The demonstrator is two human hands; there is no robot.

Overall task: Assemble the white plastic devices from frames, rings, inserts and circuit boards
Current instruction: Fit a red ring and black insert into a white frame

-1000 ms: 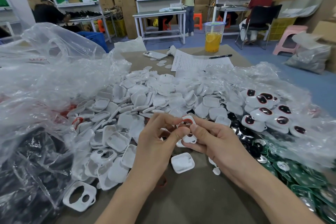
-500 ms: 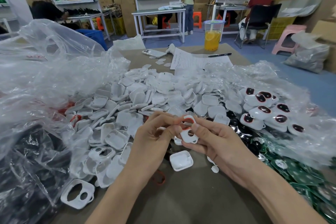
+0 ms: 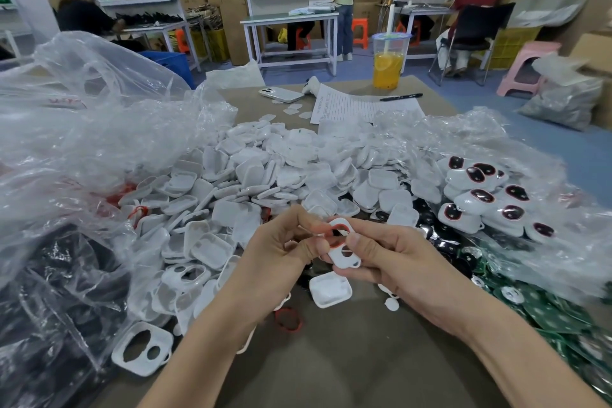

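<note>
My right hand [image 3: 394, 258] holds a white plastic frame [image 3: 342, 250] with two openings above the table's middle. A red ring [image 3: 331, 233] sits at the frame's upper opening, and my left hand [image 3: 281, 248] pinches it there with thumb and fingertips. Below the hands lies a white shell [image 3: 330, 289], hollow side up. A large heap of white shells [image 3: 265, 175] spreads behind. Another loose frame [image 3: 142, 348] lies at the front left, and a loose red ring [image 3: 288, 320] lies under my left wrist. Green circuit boards [image 3: 543, 308] pile at the right.
Finished white devices with dark red-rimmed windows [image 3: 486, 199] lie on clear plastic at the right. Crumpled clear bags [image 3: 82, 129] rise at the left, over black parts [image 3: 49, 291]. A cup of orange drink [image 3: 387, 60], a phone [image 3: 280, 94], paper [image 3: 357, 106] and a pen stand at the far edge.
Both hands have stayed together at the frame. The frame has turned a little in my right hand, and the left fingers have worked the red ring against its upper opening.
</note>
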